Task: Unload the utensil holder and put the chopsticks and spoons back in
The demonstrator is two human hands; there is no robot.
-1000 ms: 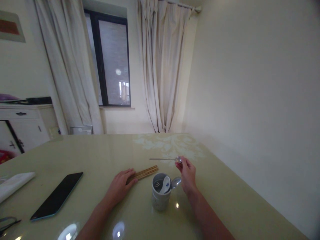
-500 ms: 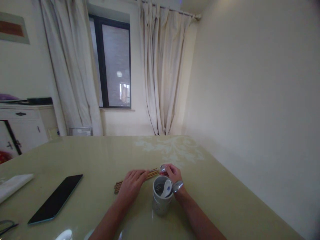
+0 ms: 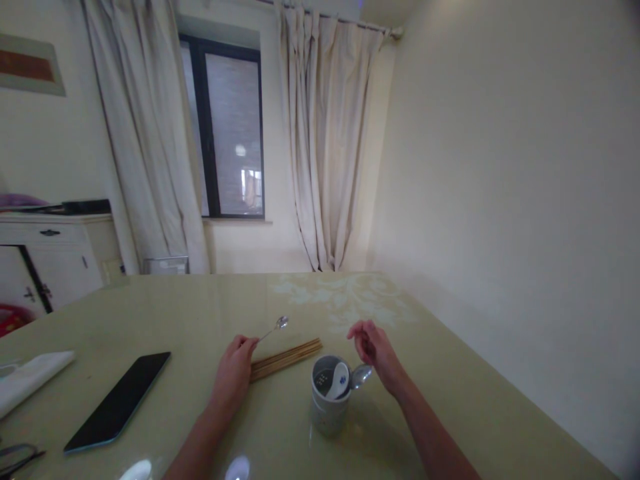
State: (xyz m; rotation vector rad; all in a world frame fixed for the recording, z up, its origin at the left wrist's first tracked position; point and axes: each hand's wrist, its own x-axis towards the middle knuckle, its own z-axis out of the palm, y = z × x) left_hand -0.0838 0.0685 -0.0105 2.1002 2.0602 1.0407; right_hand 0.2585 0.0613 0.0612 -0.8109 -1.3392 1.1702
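My left hand [image 3: 233, 373] is closed, pinching the thin handle of a small metal spoon [image 3: 281, 323], whose bowl points away to the upper right. Beside and partly behind that hand lies a bundle of wooden chopsticks [image 3: 293, 357] on the table; their near ends are hidden by the hand. To the right stands a grey cylindrical holder [image 3: 330, 410]. A white ceramic spoon [image 3: 339, 380] with a blue mark leans inside it, and a metal spoon [image 3: 360, 377] sticks out over its right rim. My right hand [image 3: 376, 350], empty with fingers loosely bent and apart, hovers just beyond the holder.
A black tablet [image 3: 120, 400] lies on the pale green glossy table [image 3: 450, 400] at left. Farther left are a white flat object [image 3: 37, 377] and dark-framed glasses or similar [image 3: 20, 457]. The table meets a wall [image 3: 525, 233] on the right.
The small spoon has left my right hand and is now in my left, which moved left off the chopsticks' middle. My right hand has drawn back to the right.
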